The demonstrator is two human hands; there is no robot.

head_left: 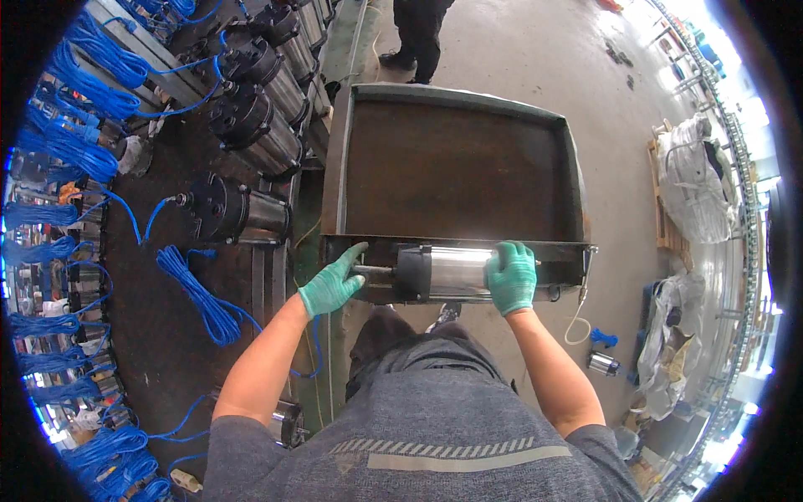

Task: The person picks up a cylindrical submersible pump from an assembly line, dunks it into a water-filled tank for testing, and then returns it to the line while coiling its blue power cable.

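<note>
A silver cylindrical motor (462, 273) with a black end section lies on its side across the dark near ledge of a metal tray (577, 197). From its left end a thin shaft (376, 270) points toward my left hand (331, 283). That hand wears a green glove; its thumb and fingers are apart on either side of the shaft's tip, and whether they touch it I cannot make out. My right hand (512, 277), gloved in green too, is closed over the motor's right end, hiding that part.
To the left, several steel motors with black ends (242, 209) stand along a dark bench (167, 293) with coiled blue cables (201, 297). A person's legs (416, 38) are beyond the tray. A small motor (604, 364) lies on the floor at right, near plastic-wrapped goods (698, 184).
</note>
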